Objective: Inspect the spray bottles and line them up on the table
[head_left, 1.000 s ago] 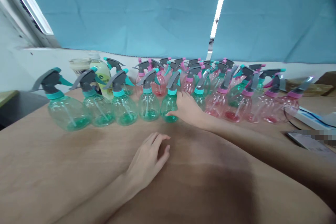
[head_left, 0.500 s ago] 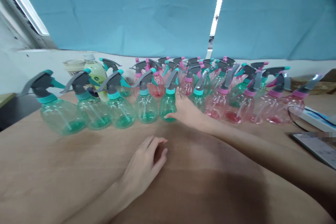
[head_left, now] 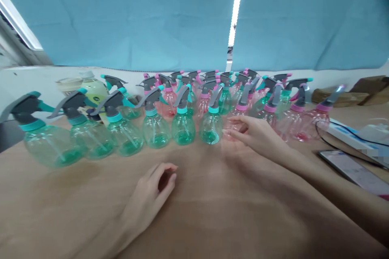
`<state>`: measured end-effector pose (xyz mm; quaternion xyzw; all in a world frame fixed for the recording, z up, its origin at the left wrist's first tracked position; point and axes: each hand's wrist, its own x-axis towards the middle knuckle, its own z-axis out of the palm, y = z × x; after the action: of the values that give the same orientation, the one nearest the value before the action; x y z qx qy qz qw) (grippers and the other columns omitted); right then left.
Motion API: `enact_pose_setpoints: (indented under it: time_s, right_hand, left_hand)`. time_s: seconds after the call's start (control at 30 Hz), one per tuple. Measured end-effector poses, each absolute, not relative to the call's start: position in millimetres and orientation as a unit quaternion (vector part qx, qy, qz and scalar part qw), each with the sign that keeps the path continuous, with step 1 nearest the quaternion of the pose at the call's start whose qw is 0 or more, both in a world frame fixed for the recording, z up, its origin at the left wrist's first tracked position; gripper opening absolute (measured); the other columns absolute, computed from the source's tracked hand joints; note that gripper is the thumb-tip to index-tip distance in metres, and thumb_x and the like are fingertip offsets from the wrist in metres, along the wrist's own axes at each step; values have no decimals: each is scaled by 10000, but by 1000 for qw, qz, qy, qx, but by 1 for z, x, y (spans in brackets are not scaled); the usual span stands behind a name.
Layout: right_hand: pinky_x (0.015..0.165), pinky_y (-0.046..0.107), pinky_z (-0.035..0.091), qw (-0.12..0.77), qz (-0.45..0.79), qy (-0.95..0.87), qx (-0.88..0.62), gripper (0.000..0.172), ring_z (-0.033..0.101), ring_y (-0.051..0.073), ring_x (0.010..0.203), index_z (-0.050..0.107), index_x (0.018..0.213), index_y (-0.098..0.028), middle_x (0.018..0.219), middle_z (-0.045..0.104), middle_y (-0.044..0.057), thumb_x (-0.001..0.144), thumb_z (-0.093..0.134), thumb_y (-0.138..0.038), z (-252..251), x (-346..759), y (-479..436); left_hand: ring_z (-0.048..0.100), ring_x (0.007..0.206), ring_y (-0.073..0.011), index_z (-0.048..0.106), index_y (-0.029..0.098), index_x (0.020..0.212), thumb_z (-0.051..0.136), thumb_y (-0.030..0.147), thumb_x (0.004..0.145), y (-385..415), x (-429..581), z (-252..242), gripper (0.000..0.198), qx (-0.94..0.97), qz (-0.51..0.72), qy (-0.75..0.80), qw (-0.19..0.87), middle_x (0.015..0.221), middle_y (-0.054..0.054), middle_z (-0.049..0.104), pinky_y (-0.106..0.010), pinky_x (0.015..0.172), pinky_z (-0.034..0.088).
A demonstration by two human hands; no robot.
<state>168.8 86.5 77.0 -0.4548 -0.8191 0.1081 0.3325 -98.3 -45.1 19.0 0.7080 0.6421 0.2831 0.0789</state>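
Observation:
A front row of clear spray bottles with grey trigger heads crosses the table, green on the left and pink on the right. My right hand (head_left: 258,133) is in front of a pink spray bottle (head_left: 240,112), partly hiding its body. Its thumb and fingers are apart, with nothing visible between them; whether they touch the bottle I cannot tell. Just left of the fingertips stands a green spray bottle (head_left: 210,128). My left hand (head_left: 152,194) rests over the near tabletop, loosely curled, with a gap between thumb and fingers and nothing in it.
More spray bottles (head_left: 225,99) crowd behind the front row. At the back left are a pale jug (head_left: 91,89) and a cup (head_left: 68,85). To the right lie a phone (head_left: 349,170), a white power strip (head_left: 349,134) with a black cable, and brown cardboard (head_left: 340,98).
My right hand has moved away from a green spray bottle, rightward to the first pink one. The view has shifted slightly right. My left hand keeps its curled shape.

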Motion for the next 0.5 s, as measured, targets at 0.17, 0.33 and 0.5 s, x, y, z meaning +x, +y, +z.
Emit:
enact_pose_setpoints:
  time_s: [0.17, 0.33, 0.5]
  right_hand:
    - [827, 453, 524, 318, 87, -821, -467, 560, 680, 318, 971, 564, 1274, -89, 1012, 727, 150, 818, 685, -390, 70, 165, 104]
    - [931, 517, 477, 333, 94, -818, -460, 701, 563, 361, 1199, 465, 1368, -102, 1297, 598, 217, 799, 694, -441, 61, 138, 120]
    - [895, 499, 490, 312, 101, -820, -468, 698, 591, 384, 1142, 511, 1292, -34, 1194, 635, 248, 796, 685, -494, 57, 122, 128]
  left_hand:
    - [670, 697, -185, 606, 266, 969, 473, 354, 923, -40, -104, 14, 166, 702, 304, 643, 43, 913, 6, 722, -294, 618, 516]
    - [672, 686, -188, 610, 259, 949, 461, 346, 931, -41, -103, 14, 173, 699, 305, 646, 40, 856, 9, 721, -313, 643, 527]
    - [674, 700, -186, 606, 256, 952, 461, 322, 932, -42, -101, 17, 161, 695, 298, 651, 60, 871, 7, 715, -334, 672, 547]
